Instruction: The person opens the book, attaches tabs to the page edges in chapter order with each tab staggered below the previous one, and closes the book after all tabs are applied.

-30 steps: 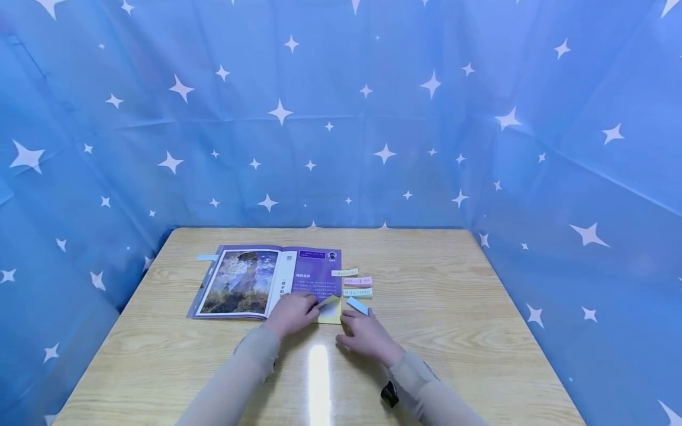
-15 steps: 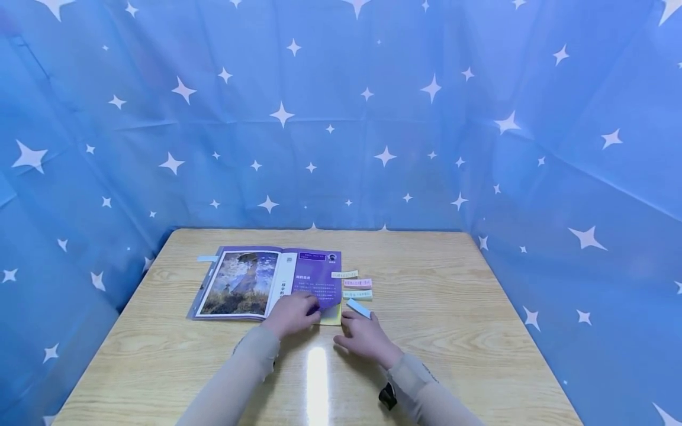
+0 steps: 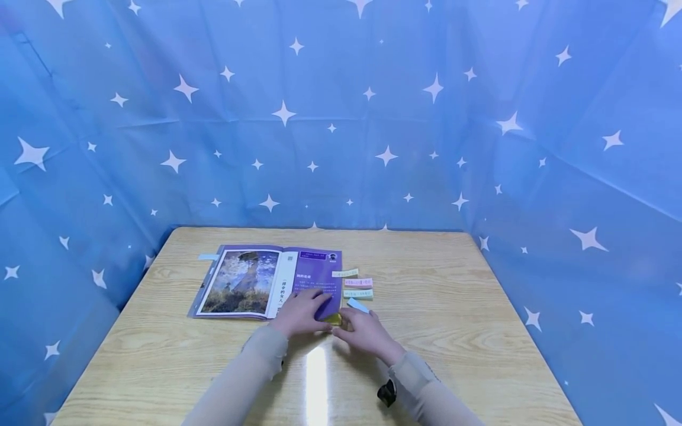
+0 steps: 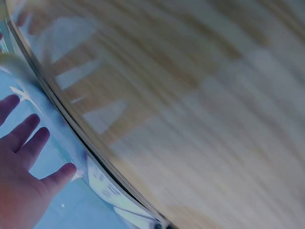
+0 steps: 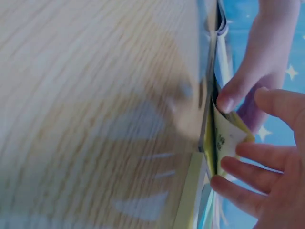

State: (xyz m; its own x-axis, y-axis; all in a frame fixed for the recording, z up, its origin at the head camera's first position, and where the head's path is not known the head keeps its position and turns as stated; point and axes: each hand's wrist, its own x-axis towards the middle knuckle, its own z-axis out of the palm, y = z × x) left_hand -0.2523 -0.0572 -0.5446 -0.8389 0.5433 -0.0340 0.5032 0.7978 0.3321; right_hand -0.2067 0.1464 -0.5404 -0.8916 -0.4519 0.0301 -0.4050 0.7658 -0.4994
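Page-turn apparently in hand; open book toward table's far-left corner.
Left hand splayed over right page, right hand straight-fingered at its near corner; next likely calls for freeing that page alone.

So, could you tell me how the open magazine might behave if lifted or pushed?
The magazine would probably sag, since it looks thin and a page corner curls up in the right wrist view. It might slide rather than tip, as it lies flat on a glossy table.
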